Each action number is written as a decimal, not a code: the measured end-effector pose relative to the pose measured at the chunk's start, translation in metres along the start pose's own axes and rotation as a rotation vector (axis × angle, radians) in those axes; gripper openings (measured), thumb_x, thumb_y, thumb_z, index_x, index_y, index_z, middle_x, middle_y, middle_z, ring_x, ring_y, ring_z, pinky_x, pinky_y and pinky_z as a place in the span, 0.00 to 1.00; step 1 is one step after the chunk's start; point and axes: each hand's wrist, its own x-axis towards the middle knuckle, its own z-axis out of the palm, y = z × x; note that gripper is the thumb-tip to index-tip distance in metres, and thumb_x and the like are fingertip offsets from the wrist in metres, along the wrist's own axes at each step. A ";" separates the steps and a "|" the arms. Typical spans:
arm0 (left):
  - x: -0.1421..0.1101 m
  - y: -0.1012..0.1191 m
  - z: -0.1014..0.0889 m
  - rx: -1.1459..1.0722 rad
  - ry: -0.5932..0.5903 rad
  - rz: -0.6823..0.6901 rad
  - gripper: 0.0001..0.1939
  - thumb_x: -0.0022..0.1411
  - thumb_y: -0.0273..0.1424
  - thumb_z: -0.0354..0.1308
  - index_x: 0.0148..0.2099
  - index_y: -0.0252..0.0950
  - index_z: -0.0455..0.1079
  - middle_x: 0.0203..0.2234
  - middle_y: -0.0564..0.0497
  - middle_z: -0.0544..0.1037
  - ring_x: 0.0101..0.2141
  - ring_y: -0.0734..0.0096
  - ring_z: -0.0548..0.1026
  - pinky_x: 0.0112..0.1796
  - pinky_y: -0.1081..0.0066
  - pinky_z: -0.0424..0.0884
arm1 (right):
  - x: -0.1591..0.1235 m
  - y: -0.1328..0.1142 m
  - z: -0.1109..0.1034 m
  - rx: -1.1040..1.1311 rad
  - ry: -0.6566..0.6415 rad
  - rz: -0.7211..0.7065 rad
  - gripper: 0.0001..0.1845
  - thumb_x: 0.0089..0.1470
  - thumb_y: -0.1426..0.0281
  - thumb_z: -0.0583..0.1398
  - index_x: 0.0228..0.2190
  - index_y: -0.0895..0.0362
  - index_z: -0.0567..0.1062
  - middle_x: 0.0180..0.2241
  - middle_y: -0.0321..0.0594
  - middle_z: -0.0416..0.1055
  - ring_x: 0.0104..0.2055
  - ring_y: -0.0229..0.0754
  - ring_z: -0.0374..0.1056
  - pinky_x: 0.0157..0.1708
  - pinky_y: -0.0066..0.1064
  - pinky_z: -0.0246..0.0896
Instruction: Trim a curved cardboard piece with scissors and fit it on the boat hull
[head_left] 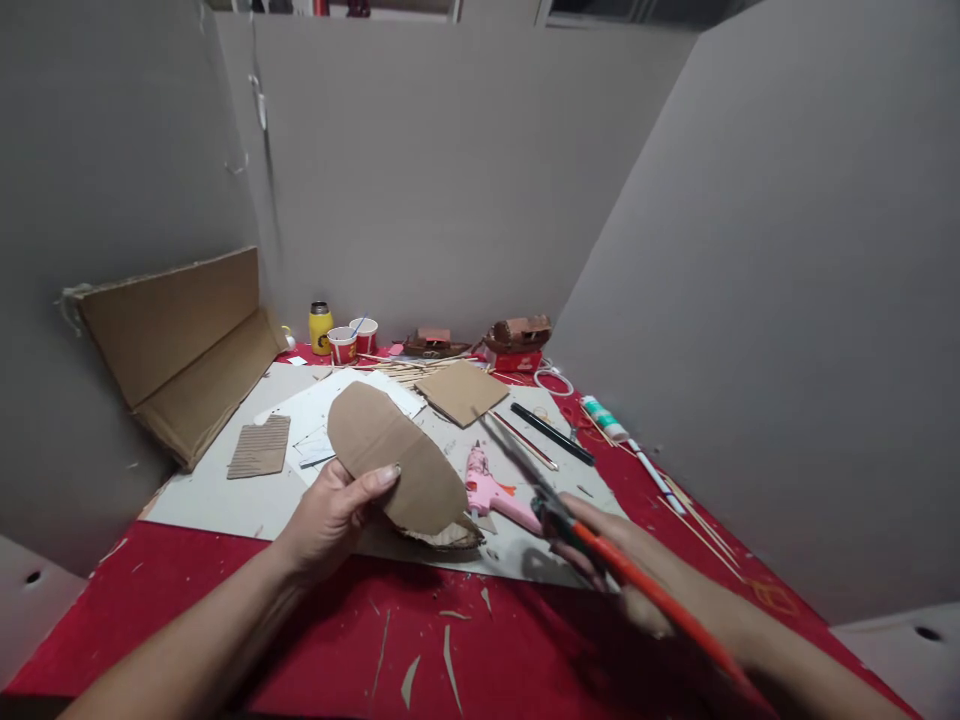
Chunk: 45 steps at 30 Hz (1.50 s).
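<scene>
My left hand (334,515) is closed on a rounded, boat-shaped piece of cardboard (394,450), with the thumb on its upper face and the fingers underneath. The piece's near right tip has a torn, ragged edge showing a pale inner layer. To its right, my right hand (592,545) grips a long-bladed tool (645,580) with an orange-red handle. Its metal blade points away to the upper left, apart from the cardboard. Motion blur hides what kind of tool it is. Below the blade lies a pink glue gun (495,497), partly covered by the right hand.
Cardboard scraps (410,682) litter the red tablecloth (330,640). On the grey board (217,510) lie a corrugated piece (259,447), a cardboard square (463,390) and a black rod (551,433). Behind stand paper cups (343,347), a yellow bottle (320,330) and model boats (519,335).
</scene>
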 end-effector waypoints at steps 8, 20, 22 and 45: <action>-0.001 0.001 0.001 -0.036 -0.026 0.014 0.18 0.53 0.33 0.67 0.46 0.30 0.77 0.37 0.40 0.81 0.38 0.57 0.78 0.39 0.65 0.74 | 0.008 -0.003 0.019 -0.015 -0.151 -0.103 0.35 0.47 0.55 0.61 0.57 0.51 0.66 0.50 0.52 0.68 0.50 0.58 0.66 0.47 0.48 0.65; 0.000 -0.001 -0.001 -0.003 -0.054 0.008 0.19 0.56 0.33 0.64 0.49 0.31 0.75 0.40 0.41 0.81 0.40 0.56 0.78 0.43 0.61 0.73 | 0.027 -0.048 0.024 0.163 -0.290 -0.170 0.18 0.60 0.52 0.50 0.32 0.54 0.64 0.27 0.34 0.60 0.26 0.37 0.55 0.29 0.28 0.59; 0.001 -0.001 -0.002 -0.002 -0.052 0.006 0.19 0.56 0.33 0.65 0.49 0.31 0.75 0.40 0.40 0.81 0.40 0.56 0.78 0.43 0.61 0.73 | 0.027 -0.052 0.024 0.132 -0.259 -0.183 0.18 0.59 0.52 0.51 0.32 0.54 0.65 0.28 0.35 0.62 0.28 0.37 0.56 0.30 0.28 0.59; 0.000 -0.002 0.001 -0.029 0.063 -0.025 0.21 0.52 0.36 0.67 0.47 0.31 0.74 0.37 0.42 0.81 0.35 0.59 0.78 0.35 0.66 0.75 | 0.042 -0.049 0.040 0.755 0.122 0.061 0.17 0.51 0.54 0.62 0.32 0.52 0.64 0.22 0.31 0.61 0.20 0.35 0.58 0.20 0.28 0.57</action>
